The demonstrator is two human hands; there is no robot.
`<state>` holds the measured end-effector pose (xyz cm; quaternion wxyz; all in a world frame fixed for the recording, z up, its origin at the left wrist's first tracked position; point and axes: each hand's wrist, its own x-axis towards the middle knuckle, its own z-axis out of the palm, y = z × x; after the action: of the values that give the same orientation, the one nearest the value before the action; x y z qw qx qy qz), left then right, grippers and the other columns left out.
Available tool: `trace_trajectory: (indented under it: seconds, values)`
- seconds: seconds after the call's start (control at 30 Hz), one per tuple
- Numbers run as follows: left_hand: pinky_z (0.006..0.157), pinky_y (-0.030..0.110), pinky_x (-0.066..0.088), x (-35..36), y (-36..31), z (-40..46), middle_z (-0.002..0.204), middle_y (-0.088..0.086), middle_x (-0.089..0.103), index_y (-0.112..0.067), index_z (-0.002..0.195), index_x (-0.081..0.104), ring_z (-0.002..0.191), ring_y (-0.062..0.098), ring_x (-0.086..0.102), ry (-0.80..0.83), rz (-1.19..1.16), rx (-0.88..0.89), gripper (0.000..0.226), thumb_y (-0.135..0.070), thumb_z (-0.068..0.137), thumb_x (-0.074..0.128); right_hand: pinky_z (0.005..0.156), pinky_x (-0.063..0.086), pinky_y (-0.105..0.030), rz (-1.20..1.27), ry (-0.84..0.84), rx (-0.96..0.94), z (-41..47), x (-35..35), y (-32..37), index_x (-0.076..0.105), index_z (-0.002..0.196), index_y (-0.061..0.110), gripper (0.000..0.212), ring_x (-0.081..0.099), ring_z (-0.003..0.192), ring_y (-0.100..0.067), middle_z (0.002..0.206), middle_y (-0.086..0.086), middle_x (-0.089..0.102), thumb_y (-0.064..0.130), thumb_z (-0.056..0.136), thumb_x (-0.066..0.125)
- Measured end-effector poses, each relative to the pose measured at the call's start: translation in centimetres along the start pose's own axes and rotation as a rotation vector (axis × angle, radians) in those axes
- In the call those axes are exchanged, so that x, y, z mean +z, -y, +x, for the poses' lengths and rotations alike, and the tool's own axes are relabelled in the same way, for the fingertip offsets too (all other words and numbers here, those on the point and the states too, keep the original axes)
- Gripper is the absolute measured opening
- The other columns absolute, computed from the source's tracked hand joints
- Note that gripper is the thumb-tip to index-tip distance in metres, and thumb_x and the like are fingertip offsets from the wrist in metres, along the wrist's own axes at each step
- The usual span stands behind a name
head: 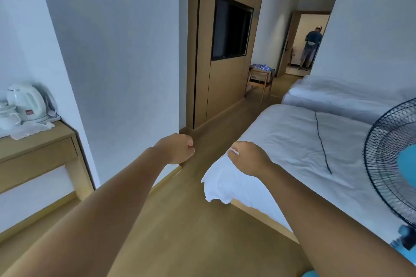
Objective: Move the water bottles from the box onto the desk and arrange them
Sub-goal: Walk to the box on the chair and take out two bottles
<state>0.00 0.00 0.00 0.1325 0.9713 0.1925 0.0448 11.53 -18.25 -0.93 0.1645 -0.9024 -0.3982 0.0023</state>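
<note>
Item: hotel-type room, seen from the head, both arms stretched forward over the wood floor (180, 220). Landmark: the near bed (304, 141). Left hand (177, 148), left of the bed's corner and above the floor: fingers curled into a loose fist, nothing in it. Right hand (249, 157), over the bed's near corner: fingers bent downward, holding nothing visible; whether the fingertips touch the sheet cannot be told. Both hands appear free, judged to be because the bottles are yet to be collected. Bottles (262, 67): a bluish, shiny cluster well beyond the bed, down the aisle, sitting in what looks like a box (258, 76) on a wooden chair (258, 87) beside the wardrobe wall; blurred, so the count is not readable. The box likely rests on the chair for easy reach at waist height. Bench (38, 141): well left of the bed, against the white wall, carrying a white kettle (26, 102), a white cup (7, 117) and a crumpled cloth (29, 129) at its back edge, leaving the front part as the probable place for the bottles. Further: a second bed (337, 92) behind the near one; a fan (394, 164) at the bed's right side; a black cord (322, 141) lying across the sheet; a dark screen (231, 29) in the wood panel; another person (311, 49) standing in the far doorway. Task status, as judged: at an early stage, no bottle on the bench.
</note>
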Motion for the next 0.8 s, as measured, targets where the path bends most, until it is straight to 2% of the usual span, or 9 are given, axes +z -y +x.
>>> trace_trajectory:
  seconds: [0.07, 0.13, 0.3, 0.4, 0.53, 0.63, 0.7, 0.77, 0.8]
  values:
    - [0.085, 0.019, 0.037, -0.5, 1.6, 2.6, 0.123, 0.003, 0.06, -0.015, 0.124, 0.057, 0.112, 0.018, 0.056, 0.008, -0.009, -0.004, 0.034, -0.029, 0.1, 0.038, 0.07, 0.042, -0.025, 0.005, -0.011, 0.004, 3.2, 0.7, 0.1, 0.056, 0.09, 0.011, 0.026, 0.056, 0.085, -0.019, 0.093, -0.004, 0.063, 0.03, 0.097, 0.039]
    - [0.085, 0.02, 0.037, -1.2, 3.8, 6.3, 0.123, 0.005, 0.06, -0.014, 0.123, 0.058, 0.112, 0.019, 0.055, 0.012, -0.001, 0.008, 0.034, -0.028, 0.1, 0.038, 0.065, 0.037, -0.024, 0.007, -0.008, 0.036, 7.3, 1.5, 0.5, 0.042, 0.07, 0.019, 0.028, 0.049, 0.076, -0.017, 0.072, 0.004, 0.05, 0.029, 0.096, 0.04]
    - [0.086, 0.022, 0.04, -3.7, 9.6, 16.0, 0.118, 0.004, 0.061, -0.012, 0.119, 0.059, 0.107, 0.018, 0.056, 0.016, 0.012, 0.061, 0.032, -0.028, 0.1, 0.039, 0.071, 0.035, -0.025, -0.006, 0.011, 0.033, 18.6, 3.0, 2.2, 0.039, 0.072, 0.024, 0.026, 0.042, 0.082, -0.014, 0.071, 0.011, 0.037, 0.032, 0.097, 0.037]
    - [0.081, 0.022, 0.039, -5.4, 12.6, 21.4, 0.106, 0.003, 0.061, -0.011, 0.114, 0.061, 0.101, 0.017, 0.057, 0.024, 0.017, 0.08, 0.03, -0.026, 0.099, 0.04, 0.073, 0.035, -0.024, -0.003, 0.003, 0.041, 24.1, 3.9, 3.1, 0.042, 0.075, 0.025, 0.024, 0.045, 0.086, -0.016, 0.079, 0.011, 0.045, 0.033, 0.097, 0.037]
    - [0.08, 0.023, 0.041, -5.4, 15.4, 27.0, 0.095, -0.001, 0.058, -0.01, 0.106, 0.06, 0.094, 0.016, 0.055, 0.062, 0.001, 0.101, 0.027, -0.026, 0.1, 0.039, 0.054, 0.026, -0.018, -0.016, -0.011, 0.069, 29.1, 5.3, 3.1, 0.022, 0.062, 0.029, 0.038, 0.039, 0.072, -0.016, 0.063, 0.011, 0.03, 0.03, 0.096, 0.038]
    - [0.08, 0.022, 0.041, -4.6, 17.0, 30.5, 0.088, -0.001, 0.055, -0.014, 0.093, 0.055, 0.099, 0.02, 0.059, 0.087, 0.005, 0.117, 0.023, -0.026, 0.1, 0.038, 0.062, 0.034, -0.024, 0.006, -0.008, 0.116, 33.0, 5.9, 2.5, 0.026, 0.062, 0.026, 0.035, 0.04, 0.07, -0.015, 0.064, 0.01, 0.033, 0.029, 0.095, 0.038]
    - [0.083, 0.022, 0.039, -4.4, 18.0, 32.8, 0.104, 0.003, 0.06, -0.01, 0.105, 0.06, 0.106, 0.021, 0.057, 0.072, -0.021, 0.116, 0.027, -0.027, 0.1, 0.039, 0.069, 0.039, -0.027, 0.026, -0.003, 0.127, 35.5, 6.3, 2.0, 0.034, 0.066, 0.028, 0.029, 0.046, 0.078, -0.015, 0.068, 0.01, 0.04, 0.031, 0.095, 0.039]
    - [0.083, 0.022, 0.039, -4.2, 19.0, 35.6, 0.113, 0.005, 0.06, -0.01, 0.114, 0.06, 0.105, 0.02, 0.056, 0.059, -0.046, 0.113, 0.031, -0.027, 0.1, 0.04, 0.078, 0.043, -0.027, 0.047, 0.033, 0.116, 38.3, 7.2, 1.4, 0.052, 0.085, 0.027, 0.018, 0.053, 0.091, -0.017, 0.086, 0.009, 0.055, 0.033, 0.096, 0.038]
    - [0.082, 0.023, 0.039, -4.0, 19.3, 37.3, 0.109, 0.005, 0.061, -0.01, 0.11, 0.061, 0.102, 0.019, 0.056, 0.066, -0.042, 0.114, 0.029, -0.027, 0.099, 0.04, 0.082, 0.043, -0.027, 0.053, 0.042, 0.12, 39.9, 7.7, 0.9, 0.057, 0.101, 0.022, 0.023, 0.055, 0.099, -0.019, 0.1, 0.005, 0.059, 0.034, 0.096, 0.038]
